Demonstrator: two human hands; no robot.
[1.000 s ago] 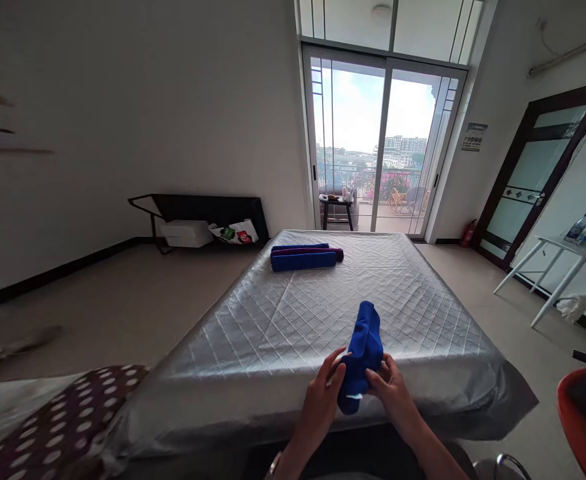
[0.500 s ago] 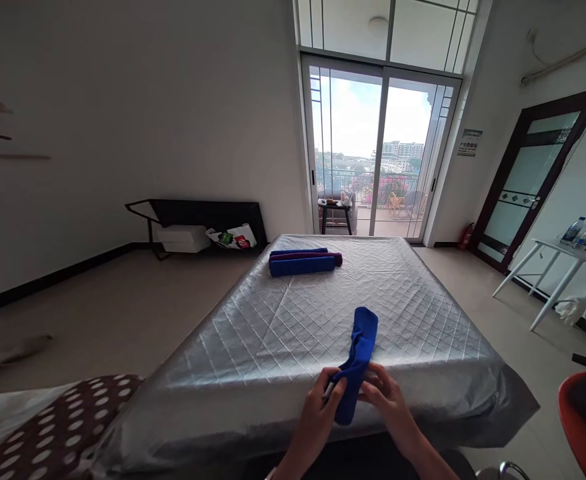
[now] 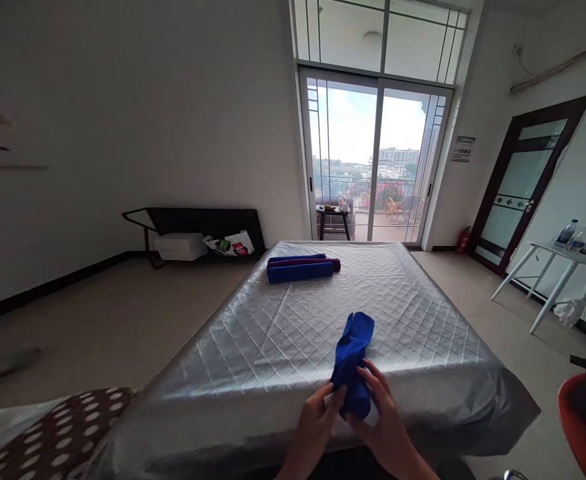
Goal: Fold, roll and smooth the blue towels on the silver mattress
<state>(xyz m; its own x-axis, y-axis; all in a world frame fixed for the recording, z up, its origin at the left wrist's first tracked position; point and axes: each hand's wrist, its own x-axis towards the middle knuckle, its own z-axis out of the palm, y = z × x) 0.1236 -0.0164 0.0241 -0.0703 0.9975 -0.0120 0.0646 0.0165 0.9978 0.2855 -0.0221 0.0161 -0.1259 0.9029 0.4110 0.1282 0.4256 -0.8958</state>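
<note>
A blue towel (image 3: 353,353), folded into a narrow, partly rolled strip, is held upright near the front edge of the covered table. My left hand (image 3: 321,412) pinches its lower left side between thumb and fingers. On the right side, my right hand (image 3: 379,407) wraps its fingers round the lower part, with the thumb at the bottom end. The towel's upper end is loose, with a fold standing open. Farther off, several rolled towels (image 3: 300,271), blue and dark purple, lie side by side on the silver quilted cover (image 3: 397,300).
A brown polka-dot cloth (image 3: 67,433) lies at the lower left. To the right stand a red chair (image 3: 580,420) and a white table (image 3: 567,251) with bottles. A black rack (image 3: 203,223) with a white box is by the left wall.
The towel's strip has been folded together more, and its lower end looks thicker. My right hand has moved round its lower part. The view has tilted up slightly.
</note>
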